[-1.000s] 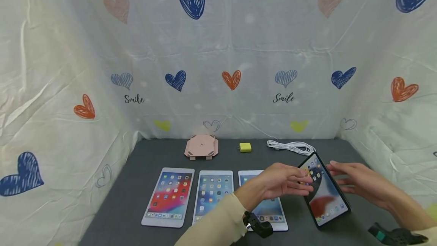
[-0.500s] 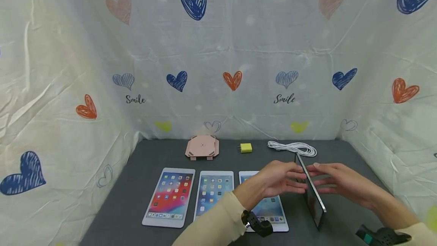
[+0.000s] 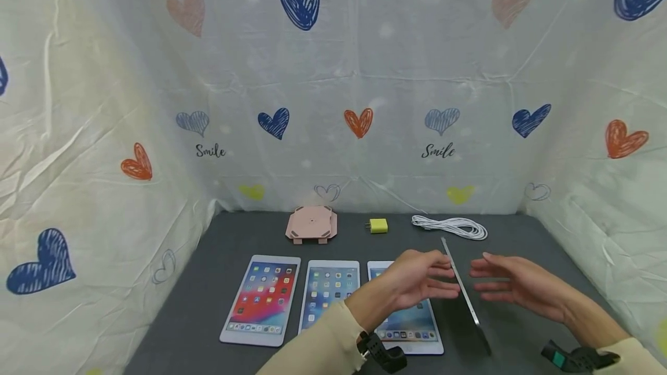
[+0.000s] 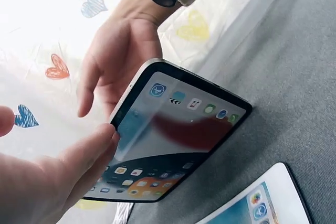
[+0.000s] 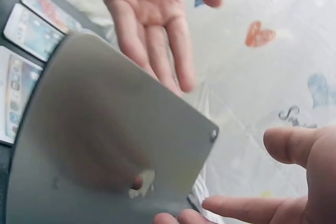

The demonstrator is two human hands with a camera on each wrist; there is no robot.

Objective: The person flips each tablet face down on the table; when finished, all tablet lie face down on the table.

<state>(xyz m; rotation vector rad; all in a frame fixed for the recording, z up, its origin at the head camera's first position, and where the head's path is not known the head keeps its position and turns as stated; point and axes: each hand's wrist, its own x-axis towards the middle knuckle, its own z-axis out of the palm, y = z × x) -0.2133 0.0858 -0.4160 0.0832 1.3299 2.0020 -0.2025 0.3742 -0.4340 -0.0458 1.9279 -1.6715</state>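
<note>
A black-rimmed tablet (image 3: 464, 291) stands nearly edge-on between my two hands, and its lower edge meets the dark table. My left hand (image 3: 417, 279), fingers extended, lies against its screen side near the upper edge. In the left wrist view those fingers overlap the rim of the lit screen (image 4: 178, 129). My right hand (image 3: 513, 285) is held apart on the other side, fingers extended and thumb raised. The right wrist view shows the tablet's plain grey back (image 5: 94, 114) with a shiny logo, turned toward the right hand (image 5: 315, 182).
Several white tablets, including a red-screened one (image 3: 263, 300) and a blue-screened one (image 3: 330, 288), lie left of the hands; my left arm partly covers another (image 3: 409, 328). Behind are a pink stand (image 3: 311, 223), a yellow charger (image 3: 378, 225) and a coiled white cable (image 3: 453, 227).
The tablet has turned from showing its screen to nearly edge-on, its lower end swinging left. My right hand has shifted left, then separated slightly from the tablet.
</note>
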